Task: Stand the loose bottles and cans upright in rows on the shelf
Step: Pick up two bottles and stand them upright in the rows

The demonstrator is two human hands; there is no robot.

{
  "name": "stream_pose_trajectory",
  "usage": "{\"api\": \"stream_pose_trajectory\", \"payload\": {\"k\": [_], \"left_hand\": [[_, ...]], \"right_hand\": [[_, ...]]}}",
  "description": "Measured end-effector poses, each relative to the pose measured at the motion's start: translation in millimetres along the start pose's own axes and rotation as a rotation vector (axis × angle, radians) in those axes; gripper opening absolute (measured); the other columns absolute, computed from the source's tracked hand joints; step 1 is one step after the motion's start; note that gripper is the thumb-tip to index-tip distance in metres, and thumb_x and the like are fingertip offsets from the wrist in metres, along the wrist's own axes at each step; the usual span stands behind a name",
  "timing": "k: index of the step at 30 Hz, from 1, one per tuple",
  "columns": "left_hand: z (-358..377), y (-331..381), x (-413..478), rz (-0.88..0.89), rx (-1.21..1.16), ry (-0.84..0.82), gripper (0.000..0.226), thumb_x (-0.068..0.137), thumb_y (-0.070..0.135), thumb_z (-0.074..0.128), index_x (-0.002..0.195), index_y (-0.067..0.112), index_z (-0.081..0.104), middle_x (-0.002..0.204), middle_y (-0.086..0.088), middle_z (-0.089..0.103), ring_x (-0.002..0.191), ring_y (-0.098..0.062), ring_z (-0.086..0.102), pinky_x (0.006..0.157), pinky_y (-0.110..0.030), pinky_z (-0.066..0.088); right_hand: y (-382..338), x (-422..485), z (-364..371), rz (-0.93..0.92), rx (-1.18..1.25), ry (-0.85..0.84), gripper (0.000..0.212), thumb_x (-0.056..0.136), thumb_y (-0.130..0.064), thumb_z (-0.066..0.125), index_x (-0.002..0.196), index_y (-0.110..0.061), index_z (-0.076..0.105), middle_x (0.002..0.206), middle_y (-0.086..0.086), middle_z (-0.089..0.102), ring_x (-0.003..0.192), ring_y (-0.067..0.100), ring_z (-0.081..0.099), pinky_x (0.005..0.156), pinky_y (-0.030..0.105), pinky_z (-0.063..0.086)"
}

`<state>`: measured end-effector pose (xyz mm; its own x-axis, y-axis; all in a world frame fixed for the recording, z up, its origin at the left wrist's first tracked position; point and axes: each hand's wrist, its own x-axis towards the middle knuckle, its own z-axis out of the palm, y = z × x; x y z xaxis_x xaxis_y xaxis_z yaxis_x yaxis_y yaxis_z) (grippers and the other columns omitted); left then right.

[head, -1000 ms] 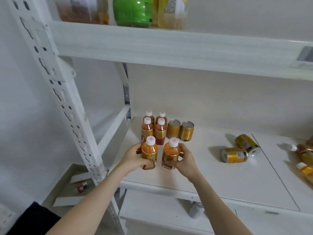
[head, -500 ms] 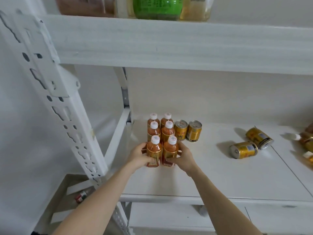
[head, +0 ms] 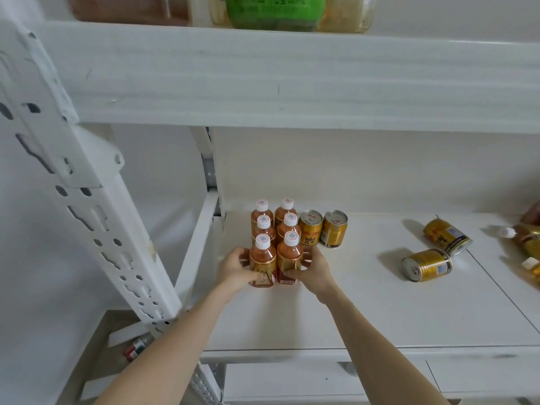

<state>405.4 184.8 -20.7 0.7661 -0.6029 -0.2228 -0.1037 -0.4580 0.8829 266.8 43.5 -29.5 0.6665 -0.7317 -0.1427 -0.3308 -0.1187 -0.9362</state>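
Note:
Several orange tea bottles with white caps stand upright in two columns at the left end of the white shelf (head: 365,311). My left hand (head: 235,268) grips the front left bottle (head: 262,260). My right hand (head: 314,270) grips the front right bottle (head: 290,257). Both bottles rest on the shelf, close behind the rest of the group. Two gold cans (head: 310,231) (head: 334,228) stand upright beside the back bottles. Two more gold cans (head: 426,265) (head: 446,237) lie on their sides to the right. Loose bottles (head: 526,238) lie at the far right edge.
An upper shelf board (head: 292,80) overhangs the work area, carrying a green bottle (head: 274,10) and other containers. A perforated white upright post (head: 87,211) stands at the left. A small bottle (head: 136,347) lies on the floor below it.
Both hands pushed the two front bottles back and together until they sit tight against the rows behind. My head moved closer and the view shifted left.

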Motion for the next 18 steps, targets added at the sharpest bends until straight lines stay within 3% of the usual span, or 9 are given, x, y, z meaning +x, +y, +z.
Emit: {"api": "stream_pose_trajectory", "payload": {"k": [7,11,18], "left_hand": [[3,2,-6,0.048,0.034,0.012,0.057,0.064,0.009,0.086,0.112,0.015,0.056,0.119,-0.006,0.065,0.099,-0.018,0.06,0.084,-0.031,0.05],[11,2,-18,0.113,0.051,0.076,0.061,0.067,0.012,0.084,0.123,0.012,0.058,0.122,-0.006,0.064,0.11,-0.025,0.061,0.087,-0.029,0.045],[23,0,-46,0.258,0.07,0.191,0.078,0.063,0.026,0.087,0.13,0.022,0.048,0.122,0.002,0.054,0.112,-0.016,0.055,0.094,-0.034,0.047]], "right_hand": [[0,-3,4,-0.006,-0.047,0.017,0.062,0.069,-0.007,0.079,0.122,-0.017,0.047,0.113,-0.004,0.058,0.11,0.019,0.055,0.095,0.035,0.048],[1,-11,3,-0.041,-0.068,0.024,0.064,0.072,-0.016,0.079,0.128,-0.018,0.047,0.122,0.0,0.06,0.116,0.021,0.056,0.098,0.036,0.048],[7,-36,-24,-0.039,-0.137,0.085,0.076,0.072,-0.02,0.081,0.137,-0.015,0.04,0.137,0.006,0.051,0.123,0.023,0.05,0.097,0.033,0.045]]}}
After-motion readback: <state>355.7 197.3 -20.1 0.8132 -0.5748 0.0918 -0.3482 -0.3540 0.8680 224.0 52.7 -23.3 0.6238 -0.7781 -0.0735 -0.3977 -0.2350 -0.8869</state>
